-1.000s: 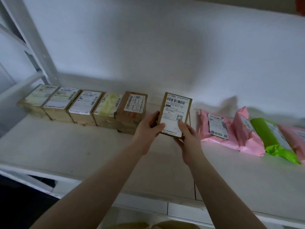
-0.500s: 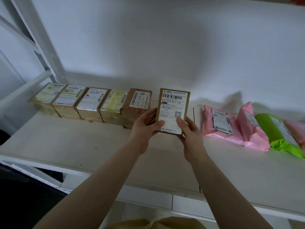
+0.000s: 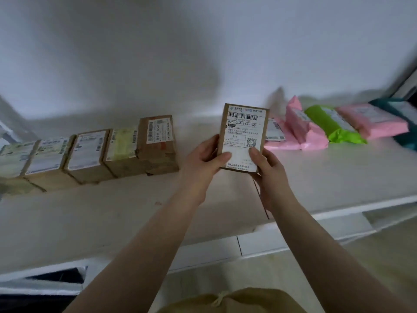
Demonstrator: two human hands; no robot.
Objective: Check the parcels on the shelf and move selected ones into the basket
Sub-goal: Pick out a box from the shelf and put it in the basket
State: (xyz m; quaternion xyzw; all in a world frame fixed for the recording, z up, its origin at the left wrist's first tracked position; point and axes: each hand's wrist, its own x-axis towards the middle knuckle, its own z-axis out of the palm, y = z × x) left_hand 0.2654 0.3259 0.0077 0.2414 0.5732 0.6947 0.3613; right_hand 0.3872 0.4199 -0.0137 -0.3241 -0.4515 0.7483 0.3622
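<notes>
Both hands, left hand (image 3: 204, 160) and right hand (image 3: 267, 169), grip one upright parcel (image 3: 243, 132), label facing the camera, long axis vertical; five boxes (image 3: 90, 152) line the shelf (image 3: 112, 211).

Compared with the two earlier frames, I see the small brown box (image 3: 243, 137) raised clear of the shelf (image 3: 126, 213) and turned upright, label square to the camera, with the left hand (image 3: 204, 163) and right hand (image 3: 268, 170) now gripping its lower corners, thumbs on the label. The view has swung rightward: a dark teal parcel (image 3: 404, 123), possibly a mailer bag, enters at the far right.
</notes>
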